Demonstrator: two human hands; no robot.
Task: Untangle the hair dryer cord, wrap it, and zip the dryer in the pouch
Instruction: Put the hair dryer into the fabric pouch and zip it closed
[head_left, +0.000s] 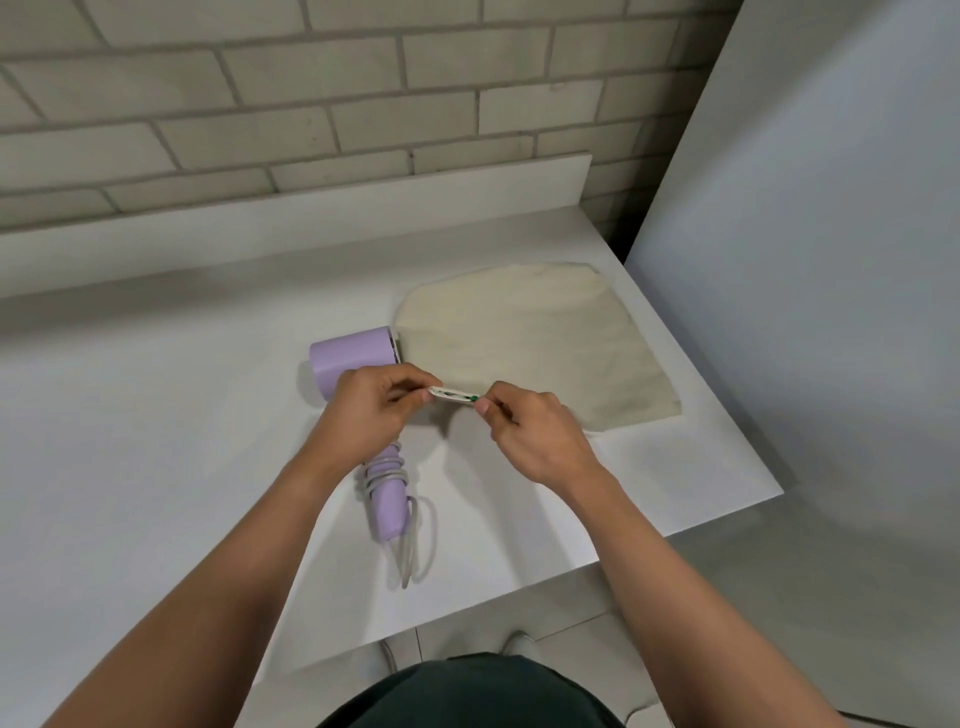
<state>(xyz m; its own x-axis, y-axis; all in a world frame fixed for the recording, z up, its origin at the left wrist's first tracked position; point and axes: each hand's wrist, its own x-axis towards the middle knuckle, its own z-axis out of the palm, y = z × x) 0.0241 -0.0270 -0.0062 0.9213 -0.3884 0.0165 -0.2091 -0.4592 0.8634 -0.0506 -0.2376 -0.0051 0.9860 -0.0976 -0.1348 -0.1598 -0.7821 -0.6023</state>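
A lilac hair dryer (347, 358) lies on the white counter (156, 415), its handle pointing toward me. The pale grey cord (387, 470) is coiled round the handle, and a loose loop trails off past the handle's end. A flat cream pouch (540, 343) lies to the right of the dryer. My left hand (371, 410) pinches the pouch's near left corner at the zipper end. My right hand (530, 423) pinches the small green zipper pull (474, 398) just beside it. The middle of the dryer is hidden under my left hand.
A brick wall with a low white backsplash (322, 208) runs behind the counter. A tall white panel (810, 260) stands at the right. The counter's front edge (519, 587) runs diagonally near me, with tiled floor beyond it.
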